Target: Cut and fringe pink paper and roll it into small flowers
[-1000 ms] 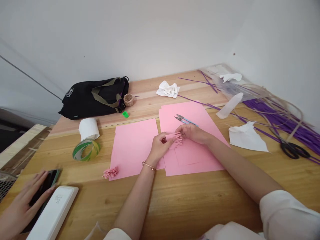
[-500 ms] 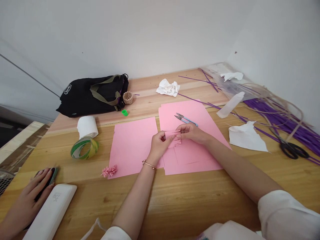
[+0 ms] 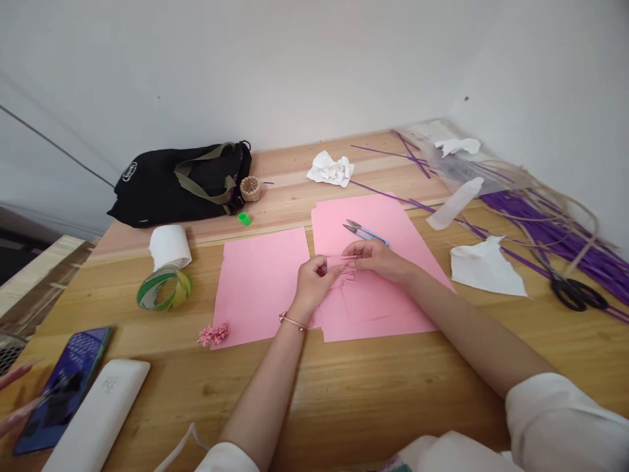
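Between my two hands is a small piece of pink paper (image 3: 339,266) with a fringe of cut strips. My left hand (image 3: 314,283) pinches its left end, thumb on top. At the fringed end, my right hand (image 3: 372,258) has its thumb and fingers closed on the strips. Both hands are just above a stack of pink sheets (image 3: 393,301). Blue-handled thread snips (image 3: 366,234) lie on that stack, beyond my right hand. Left of my left hand lies another pink sheet (image 3: 260,282), with a pink fringed paper flower (image 3: 213,334) at its near corner.
At the left are a phone (image 3: 69,387), another person's blurred hand (image 3: 17,400), a white power bank (image 3: 98,413), tape (image 3: 164,289) and a paper roll (image 3: 170,246). A black bag (image 3: 181,183) lies behind. Glue bottle (image 3: 455,204), black scissors (image 3: 577,294) and purple strips (image 3: 560,236) are at right.
The other person's hand has drawn back left off the phone, uncovering its screen. My hands stay on the fringed paper; the strips at my right fingers sit slightly differently.
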Demonstrator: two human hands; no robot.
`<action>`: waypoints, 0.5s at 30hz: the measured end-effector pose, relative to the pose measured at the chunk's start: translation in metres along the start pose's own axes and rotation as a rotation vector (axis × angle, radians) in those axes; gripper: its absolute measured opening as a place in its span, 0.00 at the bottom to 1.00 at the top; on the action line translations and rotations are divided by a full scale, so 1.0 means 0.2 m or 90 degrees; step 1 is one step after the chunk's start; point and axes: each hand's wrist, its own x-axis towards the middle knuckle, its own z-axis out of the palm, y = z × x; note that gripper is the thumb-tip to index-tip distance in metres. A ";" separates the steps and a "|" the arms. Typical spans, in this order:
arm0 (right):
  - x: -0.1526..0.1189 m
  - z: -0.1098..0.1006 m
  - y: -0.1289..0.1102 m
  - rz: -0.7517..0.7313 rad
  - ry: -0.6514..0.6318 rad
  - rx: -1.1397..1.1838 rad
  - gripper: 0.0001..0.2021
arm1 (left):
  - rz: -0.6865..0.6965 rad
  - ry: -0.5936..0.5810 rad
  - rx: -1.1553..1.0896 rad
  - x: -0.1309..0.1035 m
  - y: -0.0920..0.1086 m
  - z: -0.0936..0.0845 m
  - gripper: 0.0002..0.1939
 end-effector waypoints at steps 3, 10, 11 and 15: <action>0.00 0.01 -0.01 -0.001 -0.005 -0.009 0.11 | -0.004 0.002 -0.008 0.00 0.01 0.00 0.14; -0.01 0.02 -0.04 0.004 0.004 -0.041 0.08 | -0.010 0.021 -0.045 0.00 0.01 0.00 0.14; -0.01 0.03 -0.04 0.002 0.003 -0.047 0.08 | -0.011 0.022 -0.050 0.00 0.01 0.00 0.13; -0.02 0.03 -0.05 -0.002 0.007 -0.058 0.11 | -0.016 0.025 -0.063 0.00 0.00 0.00 0.13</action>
